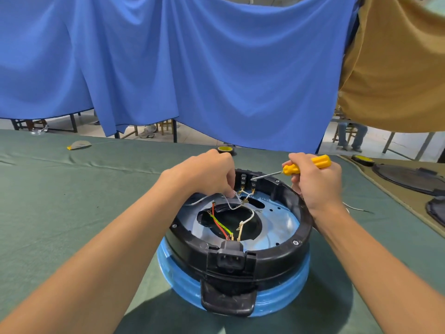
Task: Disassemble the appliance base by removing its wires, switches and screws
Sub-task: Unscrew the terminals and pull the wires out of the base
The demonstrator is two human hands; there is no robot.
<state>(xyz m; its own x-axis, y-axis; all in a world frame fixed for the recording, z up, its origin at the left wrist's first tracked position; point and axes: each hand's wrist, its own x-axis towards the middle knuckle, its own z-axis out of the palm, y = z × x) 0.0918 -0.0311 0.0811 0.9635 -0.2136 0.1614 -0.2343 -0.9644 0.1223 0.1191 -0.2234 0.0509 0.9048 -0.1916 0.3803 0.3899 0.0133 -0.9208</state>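
Observation:
The round appliance base (277, 259), black rim over a blue shell, lies upside down on the green table cloth. Inside it run a white wire (249, 218), a red wire (218, 222) and a green-yellow wire (222, 224) toward the power socket (231, 259) at the near rim. My left hand (207, 173) pinches the white wire beside the switch terminals (248, 183) at the far rim. My right hand (315, 179) grips a yellow-handled screwdriver (305, 166), with the tip at the terminals.
A roll of yellow tape (225, 149) sits just behind my left hand, another (362, 160) at the right. Black appliance parts (409, 179) lie on a tan cloth at right. A loose white wire (356, 208) lies right of the base. Blue and tan curtains hang behind the table.

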